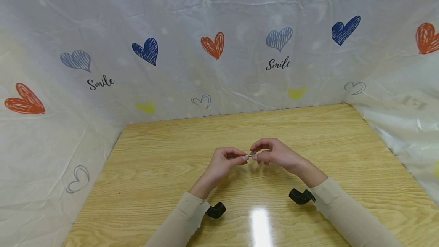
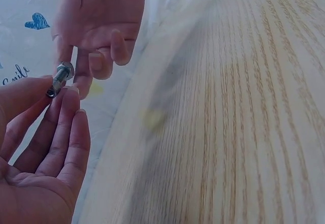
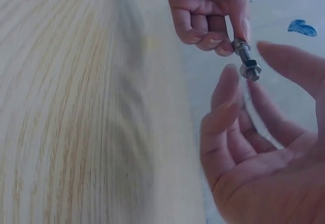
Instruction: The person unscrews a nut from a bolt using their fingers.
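A small silver bolt (image 2: 61, 75) with a hex nut (image 3: 250, 69) on its threaded end is held up over the wooden table. My left hand (image 1: 223, 163) pinches the bolt's head end between thumb and fingers. At the nut end, my right hand (image 1: 280, 156) has its thumb and fingers spread around the nut. In the right wrist view, gaps show between the nut and the nearest fingertips (image 3: 266, 50). Part of the bolt head is hidden by the left fingers.
The wooden table (image 1: 154, 170) extends around both hands, with a light reflection near its front. White sheeting (image 1: 240, 75) printed with hearts and "Smile" hangs behind and at both sides. Black wrist mounts (image 1: 217, 210) stick out from the sleeves.
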Demonstrator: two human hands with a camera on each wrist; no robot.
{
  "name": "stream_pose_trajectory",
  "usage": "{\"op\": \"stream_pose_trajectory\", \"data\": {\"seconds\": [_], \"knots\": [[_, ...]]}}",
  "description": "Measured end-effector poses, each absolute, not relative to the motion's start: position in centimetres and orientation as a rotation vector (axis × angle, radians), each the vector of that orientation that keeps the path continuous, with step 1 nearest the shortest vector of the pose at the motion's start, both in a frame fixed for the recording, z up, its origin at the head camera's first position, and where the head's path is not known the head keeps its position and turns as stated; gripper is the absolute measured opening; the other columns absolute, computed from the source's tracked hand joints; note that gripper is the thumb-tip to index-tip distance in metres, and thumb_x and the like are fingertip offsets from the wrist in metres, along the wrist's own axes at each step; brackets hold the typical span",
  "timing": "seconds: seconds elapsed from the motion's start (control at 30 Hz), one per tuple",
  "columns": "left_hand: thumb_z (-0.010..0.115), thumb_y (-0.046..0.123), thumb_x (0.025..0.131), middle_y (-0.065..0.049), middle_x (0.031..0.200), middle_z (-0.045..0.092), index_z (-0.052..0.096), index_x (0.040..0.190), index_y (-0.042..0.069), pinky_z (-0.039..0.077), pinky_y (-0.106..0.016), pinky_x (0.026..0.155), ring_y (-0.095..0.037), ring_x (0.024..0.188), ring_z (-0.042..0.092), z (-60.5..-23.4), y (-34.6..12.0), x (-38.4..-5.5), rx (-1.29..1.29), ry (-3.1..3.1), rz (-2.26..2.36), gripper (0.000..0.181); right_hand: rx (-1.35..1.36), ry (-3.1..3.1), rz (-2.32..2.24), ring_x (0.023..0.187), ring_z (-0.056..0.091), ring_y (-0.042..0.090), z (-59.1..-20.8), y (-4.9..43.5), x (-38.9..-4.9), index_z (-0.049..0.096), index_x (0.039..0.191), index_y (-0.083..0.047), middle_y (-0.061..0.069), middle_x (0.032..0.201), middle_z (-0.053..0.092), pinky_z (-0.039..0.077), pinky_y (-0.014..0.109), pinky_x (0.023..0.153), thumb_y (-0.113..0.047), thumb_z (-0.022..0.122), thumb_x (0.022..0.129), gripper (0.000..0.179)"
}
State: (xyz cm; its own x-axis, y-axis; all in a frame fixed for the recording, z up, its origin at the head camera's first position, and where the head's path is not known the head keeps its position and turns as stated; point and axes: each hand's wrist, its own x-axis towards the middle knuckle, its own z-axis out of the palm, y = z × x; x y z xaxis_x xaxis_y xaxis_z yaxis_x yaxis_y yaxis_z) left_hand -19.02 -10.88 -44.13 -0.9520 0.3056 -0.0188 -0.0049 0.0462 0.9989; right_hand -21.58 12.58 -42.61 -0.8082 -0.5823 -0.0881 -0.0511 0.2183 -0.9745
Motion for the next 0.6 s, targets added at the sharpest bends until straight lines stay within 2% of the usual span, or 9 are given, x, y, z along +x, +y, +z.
{"op": "stream_pose_trajectory", "data": {"seconds": [0.07,0.17,0.33,0.47,0.6], "knots": [[0.073,0.004,0.095,-0.009,0.102,0.075,0.076,0.106,-0.004,0.06,-0.05,0.093,-0.021,0.09,0.074,-44.1,-10.88,-19.0,0.304,2.096,2.0,0.014,-0.562,2.073,-1.609,0.096,0.063,0.045,-42.44,12.48,-21.5,0.063,0.128,0.004,0.02,0.116,0.065,0.053,0.039,0.07,-0.025,0.066,0.102,0.04],[0.074,0.004,0.094,-0.009,0.102,0.075,0.076,0.106,-0.003,0.059,-0.051,0.094,-0.021,0.091,0.074,-44.1,-10.87,-19.02,0.3,2.099,1.994,0.014,-0.536,2.102,-1.569,0.094,0.064,0.045,-42.3,12.3,-21.43,0.069,0.121,0.002,0.02,0.108,0.07,0.053,0.037,0.068,-0.033,0.061,0.105,0.039],[0.073,0.005,0.095,-0.01,0.103,0.076,0.077,0.106,-0.003,0.06,-0.049,0.093,-0.021,0.09,0.074,-44.14,-10.86,-19.07,0.308,2.109,1.988,0.014,-0.529,2.099,-1.543,0.081,0.065,0.036,-42.32,12.05,-21.44,0.074,0.105,0.006,0.016,0.091,0.073,0.048,0.03,0.06,-0.033,0.059,0.106,0.042],[0.073,0.004,0.095,-0.01,0.103,0.076,0.077,0.106,-0.003,0.061,-0.047,0.092,-0.021,0.09,0.074,-44.02,-10.87,-19.06,0.298,2.109,1.983,0.014,-0.542,2.075,-1.555,0.077,0.064,0.03,-42.38,12.05,-21.5,0.073,0.105,0.008,0.017,0.089,0.073,0.047,0.029,0.059,-0.029,0.06,0.106,0.039],[0.074,0.005,0.094,-0.01,0.103,0.076,0.077,0.106,-0.002,0.06,-0.05,0.094,-0.021,0.09,0.074,-44.03,-10.89,-19.07,0.298,2.103,1.983,0.014,-0.568,2.052,-1.571,0.08,0.064,0.034,-42.43,12.19,-21.55,0.072,0.111,0.008,0.016,0.092,0.072,0.048,0.03,0.06,-0.026,0.061,0.105,0.035]]}}
